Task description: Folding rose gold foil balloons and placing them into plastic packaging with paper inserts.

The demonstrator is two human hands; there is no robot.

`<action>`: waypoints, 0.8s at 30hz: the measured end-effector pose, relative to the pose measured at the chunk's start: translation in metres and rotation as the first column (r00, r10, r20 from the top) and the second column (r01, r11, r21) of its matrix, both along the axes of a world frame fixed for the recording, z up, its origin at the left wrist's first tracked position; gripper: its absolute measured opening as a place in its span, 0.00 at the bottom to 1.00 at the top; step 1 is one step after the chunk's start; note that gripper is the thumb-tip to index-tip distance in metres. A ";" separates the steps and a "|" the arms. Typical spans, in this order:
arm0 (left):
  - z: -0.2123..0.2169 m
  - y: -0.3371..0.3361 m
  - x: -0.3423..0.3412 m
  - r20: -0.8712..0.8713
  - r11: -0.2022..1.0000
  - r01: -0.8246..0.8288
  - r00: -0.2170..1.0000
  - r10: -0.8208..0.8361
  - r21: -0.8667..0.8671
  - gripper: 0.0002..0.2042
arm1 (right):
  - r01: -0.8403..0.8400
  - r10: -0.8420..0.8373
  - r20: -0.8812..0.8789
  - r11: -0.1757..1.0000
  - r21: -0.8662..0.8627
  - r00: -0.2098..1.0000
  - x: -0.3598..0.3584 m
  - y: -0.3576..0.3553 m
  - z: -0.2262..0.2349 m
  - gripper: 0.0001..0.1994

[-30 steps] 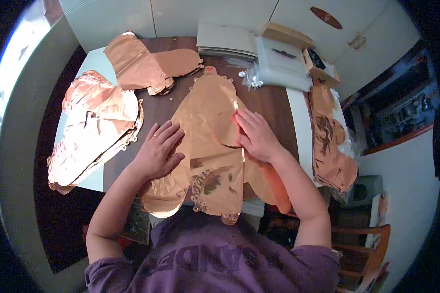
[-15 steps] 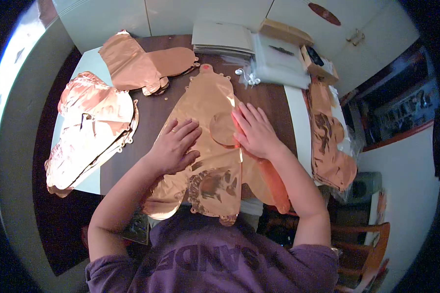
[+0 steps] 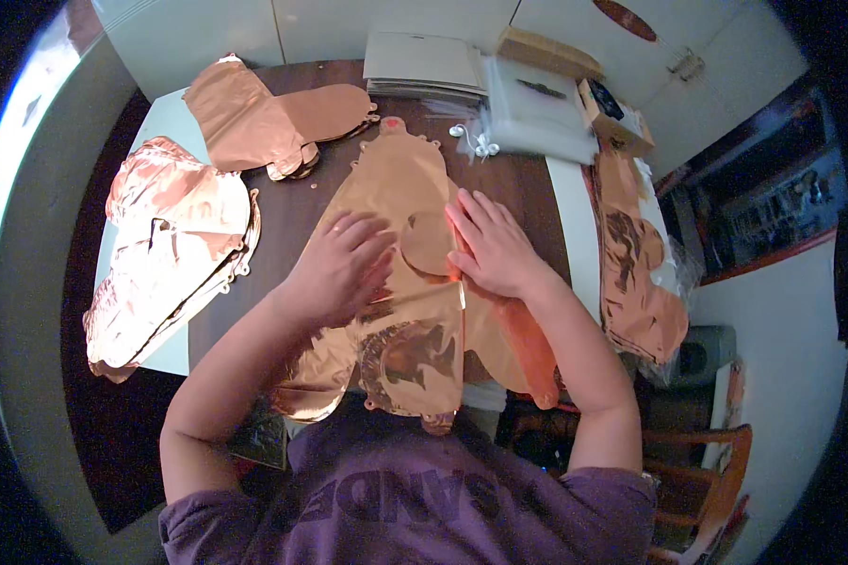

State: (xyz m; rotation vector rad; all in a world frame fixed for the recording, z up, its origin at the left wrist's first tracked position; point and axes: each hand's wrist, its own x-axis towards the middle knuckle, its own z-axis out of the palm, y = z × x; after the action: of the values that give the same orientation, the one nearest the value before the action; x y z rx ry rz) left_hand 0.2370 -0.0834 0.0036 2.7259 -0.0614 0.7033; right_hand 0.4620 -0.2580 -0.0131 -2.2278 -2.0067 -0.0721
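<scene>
A flat copper-coloured foil balloon (image 3: 396,188) lies in front of me on the dark table, its narrow top with a red spot pointing away. My right hand (image 3: 497,247) rests palm down along its right edge, fingers stretched, touching a strip that shines orange-red. Over the left half of the foil is my left hand (image 3: 344,264), fingers bent a little and slightly smeared, holding nothing that I can see. Whether its fingertips touch the foil I cannot tell. Between the hands a round outline shows on the foil. The lower lobes reach the near table edge, by my body.
Two more stacks of flat copper foil, a near-left stack (image 3: 174,254) and a far-left stack (image 3: 254,118), lie on the table. White cardboard sheets (image 3: 424,66), clear plastic bags (image 3: 542,108), white earphones (image 3: 481,146) and an open small box (image 3: 617,118) are along the back. Crumpled foil (image 3: 631,273) lies right.
My left hand has lifted and turned, its fingers bending where they lay flat before. My right hand stays at the balloon's right edge. The whole view has shifted slightly.
</scene>
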 end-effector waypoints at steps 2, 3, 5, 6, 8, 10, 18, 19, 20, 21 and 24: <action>0.010 -0.007 0.018 0.027 0.996 0.091 0.996 -0.091 -0.019 0.16 | -0.004 0.004 0.003 1.000 0.026 1.000 -0.001 -0.002 -0.001 0.32; 0.014 -0.009 0.031 0.059 0.983 0.183 0.982 -0.181 -0.033 0.14 | 0.003 -0.003 0.005 1.000 0.027 1.000 0.000 -0.003 -0.002 0.32; -0.010 -0.006 0.051 0.098 0.969 0.248 0.964 -0.248 0.013 0.16 | -0.009 0.010 -0.027 0.999 0.031 1.000 -0.004 0.001 -0.002 0.32; -0.015 -0.006 0.063 0.010 0.958 0.282 0.959 -0.283 0.050 0.16 | -0.002 0.003 -0.025 1.000 0.031 1.000 -0.004 0.000 -0.001 0.32; -0.027 -0.006 0.072 -0.079 0.942 0.324 0.945 -0.317 0.085 0.17 | 0.024 -0.024 -0.031 1.000 0.013 0.999 -0.006 -0.003 -0.001 0.32; -0.030 -0.007 0.072 -0.083 0.966 0.259 0.962 -0.260 -0.027 0.16 | 0.053 -0.052 -0.052 0.999 0.005 0.997 -0.013 -0.009 0.002 0.33; -0.030 -0.009 0.073 -0.036 0.974 0.225 0.973 -0.226 -0.040 0.15 | 0.069 -0.072 -0.094 0.997 -0.031 0.993 -0.018 -0.028 0.009 0.36; -0.028 -0.008 0.075 -0.018 0.971 0.239 0.971 -0.239 -0.011 0.11 | 0.066 -0.069 -0.094 0.997 -0.032 0.993 -0.018 -0.028 0.009 0.35; -0.026 -0.008 0.077 -0.018 0.971 0.239 0.971 -0.239 -0.009 0.11 | 0.063 -0.066 -0.094 0.997 -0.033 0.993 -0.018 -0.027 0.009 0.35; -0.025 -0.009 0.079 -0.046 0.969 0.246 0.968 -0.246 0.000 0.11 | 0.063 -0.066 -0.095 0.998 -0.031 0.993 -0.018 -0.027 0.009 0.35; -0.026 -0.008 0.082 -0.081 0.970 0.243 0.967 -0.241 0.013 0.10 | 0.045 -0.049 -0.069 0.998 -0.048 0.996 -0.017 -0.027 0.009 0.34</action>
State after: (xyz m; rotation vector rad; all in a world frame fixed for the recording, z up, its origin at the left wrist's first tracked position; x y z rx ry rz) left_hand 0.3190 -0.0916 -0.0227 2.7007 -0.3795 0.5266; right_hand 0.4451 -0.2847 -0.0041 -2.2725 -1.9399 0.0470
